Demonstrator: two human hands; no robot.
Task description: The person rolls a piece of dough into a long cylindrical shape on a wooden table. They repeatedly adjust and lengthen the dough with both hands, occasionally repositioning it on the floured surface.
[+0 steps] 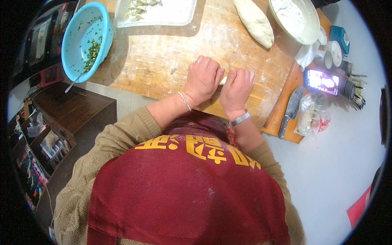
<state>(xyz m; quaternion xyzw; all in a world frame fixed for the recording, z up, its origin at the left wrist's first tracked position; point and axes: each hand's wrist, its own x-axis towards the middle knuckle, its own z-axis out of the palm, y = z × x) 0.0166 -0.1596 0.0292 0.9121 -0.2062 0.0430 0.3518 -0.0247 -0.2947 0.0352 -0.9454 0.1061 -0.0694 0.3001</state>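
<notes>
My left hand [203,79] and my right hand [236,90] are side by side over the near edge of a floured wooden board [162,58], fingers curled under. Between the two thumbs shows a small pale piece of dough [223,81]; the hands hide the rest of it. Farther off on the board lies a long thick loaf of raw dough [254,23]. At the board's far side, a white plastic tray [171,23] holds several pleated dumplings [136,11]. A blue basin [105,33] on the left contains chopped green filling [92,55] and a spoon [73,83].
At upper right stands a bowl of flour [289,12]. A cleaver [292,107] rests on an orange-brown board [272,122], beside a clear plastic bag [312,118]. A lit phone [323,82], cups [325,59] and jars stand farther right. A dark wooden cabinet [76,107] is at left.
</notes>
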